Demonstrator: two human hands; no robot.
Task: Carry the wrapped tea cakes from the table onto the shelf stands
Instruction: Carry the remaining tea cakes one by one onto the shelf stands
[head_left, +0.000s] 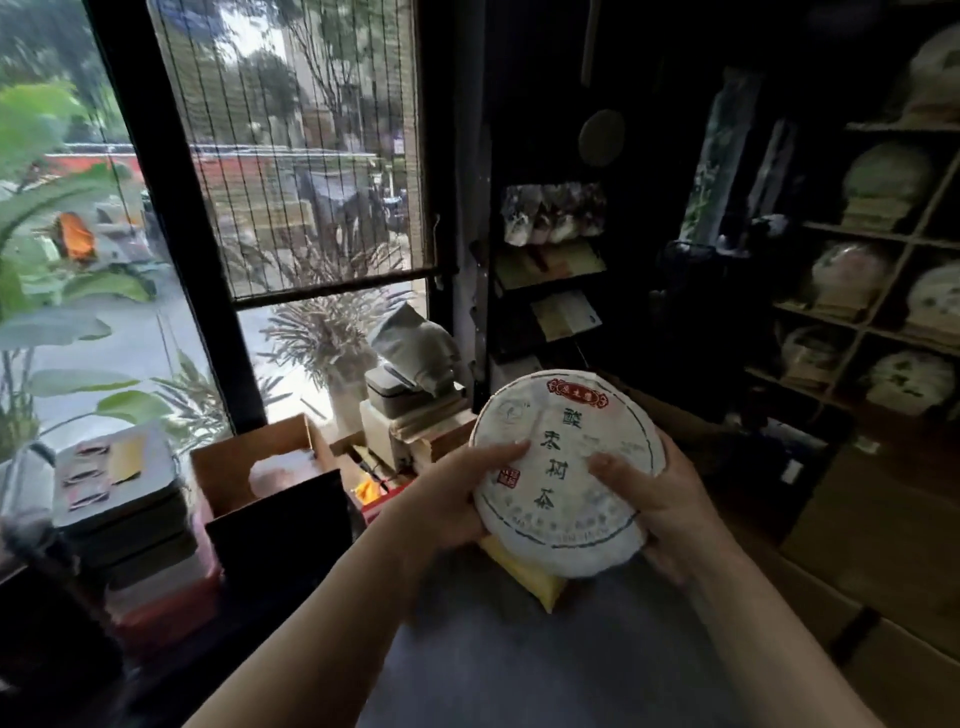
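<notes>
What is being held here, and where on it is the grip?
One wrapped tea cake, gripped at its opposite lower edges by the left hand and the right hand, thumbs on its printed face.

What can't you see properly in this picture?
- Head view: the tea cake's underside, hidden by its own face and both the left hand and right hand.
- The yellow packet, mostly hidden behind the cake.
- The shelf cakes' labels: dark, blurred, cut by the right edge.

Two bare forearms rise from the lower edge of the frame toward its centre, with no sleeves, watch or bracelet showing. The left hand (447, 499) and right hand (660, 499) are ungloved, with short, plain nails.
</notes>
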